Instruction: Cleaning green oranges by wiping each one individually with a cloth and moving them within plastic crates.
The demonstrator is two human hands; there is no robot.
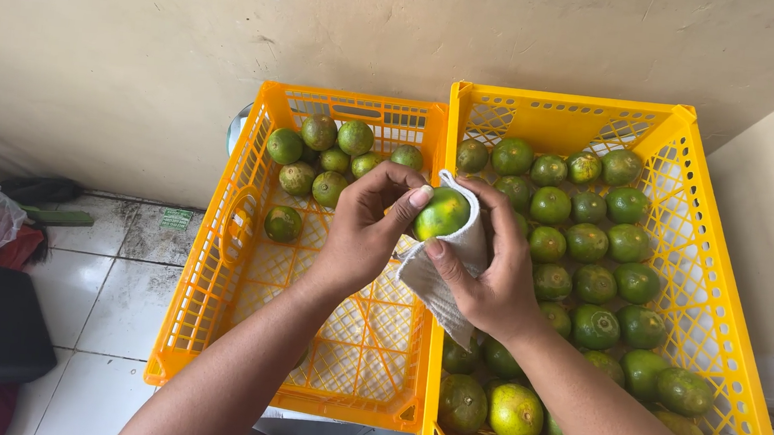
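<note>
Round green-yellow citrus fruit: held between both hands above the shared edge of two yellow perforated plastic crates. Left hand grips it with fingertips; right hand cradles it in a white cloth. Round, no long axis. Glossy skin, yellowing patch. Right crate nearly full, left sparse.

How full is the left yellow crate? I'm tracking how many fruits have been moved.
Mostly empty. The left crate holds only a few green citrus fruits at its far end; bare mesh shows elsewhere.
</note>
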